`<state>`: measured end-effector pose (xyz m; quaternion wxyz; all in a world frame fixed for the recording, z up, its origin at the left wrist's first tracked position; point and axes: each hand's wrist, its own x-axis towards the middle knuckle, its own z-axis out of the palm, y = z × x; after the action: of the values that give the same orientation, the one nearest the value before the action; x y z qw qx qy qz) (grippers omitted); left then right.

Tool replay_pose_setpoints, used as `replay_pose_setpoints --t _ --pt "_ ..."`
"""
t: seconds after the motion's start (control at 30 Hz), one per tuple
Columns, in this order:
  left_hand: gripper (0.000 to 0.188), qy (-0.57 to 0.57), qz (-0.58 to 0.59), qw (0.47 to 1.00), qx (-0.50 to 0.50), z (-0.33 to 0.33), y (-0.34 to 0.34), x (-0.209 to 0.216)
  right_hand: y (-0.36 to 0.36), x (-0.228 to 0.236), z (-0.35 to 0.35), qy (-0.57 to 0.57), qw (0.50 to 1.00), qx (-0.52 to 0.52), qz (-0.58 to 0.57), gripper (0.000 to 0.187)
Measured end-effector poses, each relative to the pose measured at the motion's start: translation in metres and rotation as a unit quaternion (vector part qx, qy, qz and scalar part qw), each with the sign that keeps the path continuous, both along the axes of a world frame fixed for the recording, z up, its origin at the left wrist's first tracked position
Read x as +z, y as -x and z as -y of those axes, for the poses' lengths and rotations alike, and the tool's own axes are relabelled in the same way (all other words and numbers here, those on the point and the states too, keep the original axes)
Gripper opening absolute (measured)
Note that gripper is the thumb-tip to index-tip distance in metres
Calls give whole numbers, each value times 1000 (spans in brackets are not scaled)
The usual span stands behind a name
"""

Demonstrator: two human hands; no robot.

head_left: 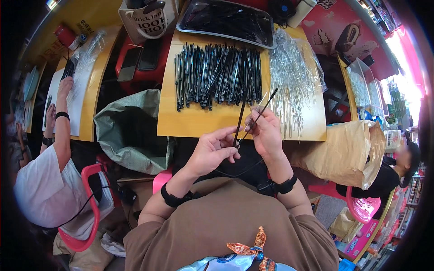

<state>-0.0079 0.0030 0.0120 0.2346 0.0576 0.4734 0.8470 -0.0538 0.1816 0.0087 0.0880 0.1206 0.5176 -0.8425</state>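
Over the near edge of the table, my left hand (211, 150) pinches the lower part of a thin black stick (243, 110) that points up and away. Beside it, my right hand (266, 132) grips a second thin black stick (271, 96), slanted up to the right. A narrow, pale, see-through strip (262, 98) also rises from the right fingers. The lower ends of both sticks come close together between the hands; whether they touch I cannot tell. Past my hands lies a wide row of similar black sticks (217, 74), and to its right a pile of thin clear sleeves (289, 77).
A clear tray (181, 26) of black pieces sits at the table's far edge. A green woven sack (108, 119) stands open left, a brown paper bag (337, 149) right. Two phones (131, 61) lie on a red seat. Another person (45, 185) works at the left table.
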Motion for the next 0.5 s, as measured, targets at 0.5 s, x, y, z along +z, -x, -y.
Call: replay_pose_setpoints --t 0.5 --pt "50 -9 0 1000 10 3 -1 0 2 7 9 -3 1000 15 9 5"
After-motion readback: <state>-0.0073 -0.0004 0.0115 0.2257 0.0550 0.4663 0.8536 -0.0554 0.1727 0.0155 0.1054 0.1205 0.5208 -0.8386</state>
